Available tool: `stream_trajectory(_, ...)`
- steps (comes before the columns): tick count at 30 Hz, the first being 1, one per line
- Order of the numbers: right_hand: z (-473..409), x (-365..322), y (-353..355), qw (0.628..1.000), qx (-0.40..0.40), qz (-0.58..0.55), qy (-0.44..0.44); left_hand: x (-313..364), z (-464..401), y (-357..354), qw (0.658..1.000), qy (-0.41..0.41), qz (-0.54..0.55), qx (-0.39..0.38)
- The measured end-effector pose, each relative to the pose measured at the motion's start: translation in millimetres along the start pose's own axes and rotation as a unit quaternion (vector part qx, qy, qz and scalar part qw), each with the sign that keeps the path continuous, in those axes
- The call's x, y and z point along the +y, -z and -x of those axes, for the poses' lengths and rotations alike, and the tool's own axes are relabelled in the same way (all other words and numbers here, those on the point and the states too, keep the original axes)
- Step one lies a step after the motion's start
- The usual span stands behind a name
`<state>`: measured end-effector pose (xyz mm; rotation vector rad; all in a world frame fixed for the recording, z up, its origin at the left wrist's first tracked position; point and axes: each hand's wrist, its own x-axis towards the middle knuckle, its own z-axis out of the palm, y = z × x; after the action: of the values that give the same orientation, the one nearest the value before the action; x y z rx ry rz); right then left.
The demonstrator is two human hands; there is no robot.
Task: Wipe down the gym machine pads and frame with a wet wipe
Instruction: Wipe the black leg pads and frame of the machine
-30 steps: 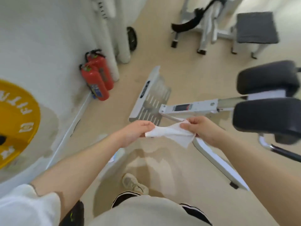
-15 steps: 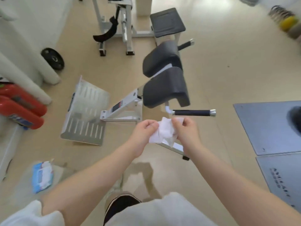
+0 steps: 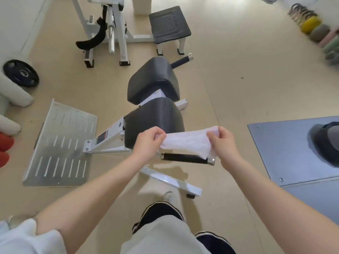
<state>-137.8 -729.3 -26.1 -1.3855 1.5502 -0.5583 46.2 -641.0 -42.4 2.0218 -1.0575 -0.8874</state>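
Two hands: left hand and right hand raised side by side over the machine, each gripping one end of the wet wipe.
Fingers: curled, thumb and fingertips of both hands pinching the wipe's upper corners.
Wipe: pulled out into a flat, taut band between the hands, bunched into a wad half a second ago; hangs above the black handle, just before the near pad, touching neither as far as can be told.
Pads: near pad and far pad dark, one behind the other on the white frame; no sign of wiping visible.
Frame: slopes down to the metal footplate on the floor's left side; rear crossbar close to the shoe.
Change: view swung from the footplate end round to the pads; wipe unfolded.
Meaning: preparation seems finished, wiping not yet begun; near pad the likely first surface.
Surroundings: grey mat at right, weight plate at left.
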Motion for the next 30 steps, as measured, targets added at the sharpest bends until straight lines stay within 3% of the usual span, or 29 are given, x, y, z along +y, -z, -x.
stream_trajectory(3,-36.3,-20.6,11.5,0.996,0.033,0.078,0.039,18.1,-30.7,-4.7,1.000,0.018,0.009,-0.006)
stream_trajectory(5,-45.1,-37.3,5.4,0.987,0.030,0.128,0.091,32.2,-42.5,-15.2,0.991,0.065,0.114,-0.021)
stream_trajectory(6,-47.0,-43.5,-0.5,0.980,0.020,0.152,0.127,40.7,-47.4,-21.4,0.974,0.108,0.194,-0.033)
stream_trajectory(8,-50.5,-51.9,-13.2,0.958,-0.026,0.199,0.206,58.7,-58.7,-31.4,0.909,0.205,0.355,-0.071)
stream_trajectory(10,-55.4,-55.8,-25.5,0.916,-0.122,0.280,0.262,65.9,-72.9,-36.2,0.862,0.265,0.426,-0.070)
stream_trajectory(13,-73.3,-57.5,-27.0,0.832,-0.245,0.298,0.399,59.5,-83.2,-38.1,0.911,0.195,0.363,-0.020)
stream_trajectory(14,-84.4,-59.9,-24.1,0.836,-0.239,0.265,0.416,55.7,-86.7,-38.1,0.918,0.171,0.358,-0.009)
stream_trajectory(16,-117.4,-63.7,-17.7,0.884,-0.209,0.193,0.370,50.7,-97.0,-36.7,0.922,0.151,0.357,0.003)
stream_trajectory(17,-137.6,-65.8,-14.6,0.899,-0.233,0.179,0.326,51.8,-102.1,-37.0,0.921,0.142,0.362,0.004)
stream_trajectory(18,-160.2,-67.3,-12.9,0.898,-0.309,0.174,0.262,54.1,-107.9,-38.3,0.917,0.133,0.376,0.003)
stream_trajectory(20,-201.0,-68.8,-11.7,0.844,-0.497,0.143,0.141,60.4,-116.9,-46.4,0.906,0.128,0.403,0.011)
stream_trajectory(22,-235.6,-68.7,-11.7,0.790,-0.594,0.104,0.110,68.7,-128.1,-57.7,0.890,0.154,0.426,0.053)
stream_trajectory(27,-288.3,-84.9,-1.1,0.785,-0.606,0.057,0.110,99.7,-161.1,-106.2,0.798,0.309,0.456,0.246)
stream_trajectory(30,-302.4,-90.7,9.0,0.753,-0.632,0.076,0.167,125.9,-168.7,-132.6,0.775,0.299,0.477,0.287)
